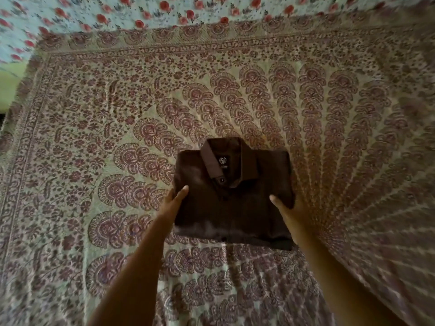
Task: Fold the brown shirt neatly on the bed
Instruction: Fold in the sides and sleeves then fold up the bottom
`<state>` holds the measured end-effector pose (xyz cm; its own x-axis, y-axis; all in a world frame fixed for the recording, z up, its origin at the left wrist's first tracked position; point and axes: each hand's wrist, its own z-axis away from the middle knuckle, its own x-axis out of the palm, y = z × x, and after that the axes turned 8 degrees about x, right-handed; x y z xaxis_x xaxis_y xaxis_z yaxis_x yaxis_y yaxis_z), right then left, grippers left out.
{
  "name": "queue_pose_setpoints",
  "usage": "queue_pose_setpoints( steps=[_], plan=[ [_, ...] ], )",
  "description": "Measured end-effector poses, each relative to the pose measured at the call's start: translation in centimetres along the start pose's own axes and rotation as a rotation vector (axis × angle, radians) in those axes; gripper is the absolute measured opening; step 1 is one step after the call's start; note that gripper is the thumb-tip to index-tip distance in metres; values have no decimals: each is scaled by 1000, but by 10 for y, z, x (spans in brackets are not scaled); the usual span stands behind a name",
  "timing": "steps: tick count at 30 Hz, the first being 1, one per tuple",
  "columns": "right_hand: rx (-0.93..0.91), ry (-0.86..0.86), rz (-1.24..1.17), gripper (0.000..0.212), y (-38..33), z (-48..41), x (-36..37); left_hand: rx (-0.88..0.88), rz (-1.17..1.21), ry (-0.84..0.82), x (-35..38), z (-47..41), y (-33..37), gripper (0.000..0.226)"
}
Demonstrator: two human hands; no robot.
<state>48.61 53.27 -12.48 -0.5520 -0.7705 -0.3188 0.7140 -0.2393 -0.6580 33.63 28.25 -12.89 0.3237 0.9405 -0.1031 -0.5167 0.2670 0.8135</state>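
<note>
The brown shirt (231, 196) is folded into a compact rectangle, collar up and pointing away from me, with a small round label inside the neck. It is in the middle of the bed (94, 137). My left hand (174, 201) grips its left edge with the thumb on top and the fingers hidden underneath. On the opposite edge, my right hand (286, 209) holds it the same way. Whether the shirt rests on the bed or is slightly lifted, I cannot tell.
A patterned maroon and cream bedspread (329, 114) covers the bed. A pale sheet with red flowers (141, 12) lies along the far side. The bed's left edge shows a green strip (11, 78).
</note>
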Motion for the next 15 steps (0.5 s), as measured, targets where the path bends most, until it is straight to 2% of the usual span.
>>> queue_pose_setpoints(
  steps=[3,5,9,13,15],
  plan=[
    [-130,152,199,65,21,14,9,-33,-10,-29,-6,18,-7,49],
    [-205,202,299,59,27,18,9,-1,-108,-38,-5,24,-10,54],
    [-324,291,351,66,30,15,1,101,-262,133,0,37,-17,51],
    [-298,378,658,46,52,14,-6,68,-638,240,10,56,-41,54],
    [-291,424,715,43,55,15,-4,60,-779,320,13,57,-44,54]
  ],
)
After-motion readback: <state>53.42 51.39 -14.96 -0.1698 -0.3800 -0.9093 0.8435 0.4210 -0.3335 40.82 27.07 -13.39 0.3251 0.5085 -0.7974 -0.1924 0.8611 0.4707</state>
